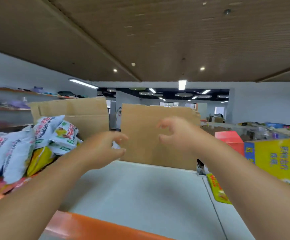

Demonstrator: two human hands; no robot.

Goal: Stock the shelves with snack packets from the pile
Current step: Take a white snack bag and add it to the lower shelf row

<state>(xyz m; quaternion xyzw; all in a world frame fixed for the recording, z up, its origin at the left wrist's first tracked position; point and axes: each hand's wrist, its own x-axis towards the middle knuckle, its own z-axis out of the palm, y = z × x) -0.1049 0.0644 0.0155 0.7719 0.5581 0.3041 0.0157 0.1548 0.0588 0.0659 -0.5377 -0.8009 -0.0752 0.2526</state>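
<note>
Head view: the left hand [104, 149] is held half-curled at the left edge of the cardboard sheet [146, 156]; whether the white scrap between its fingers is gripped cannot be told. The right hand [174, 134] is spread loosely before the sheet, nothing held. Snack packets [19, 149] are piled left of the sheet.

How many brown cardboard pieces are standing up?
2. The left cardboard piece stands behind the snack packets; the middle cardboard piece stands behind the right hand. Others may be hidden.
</note>
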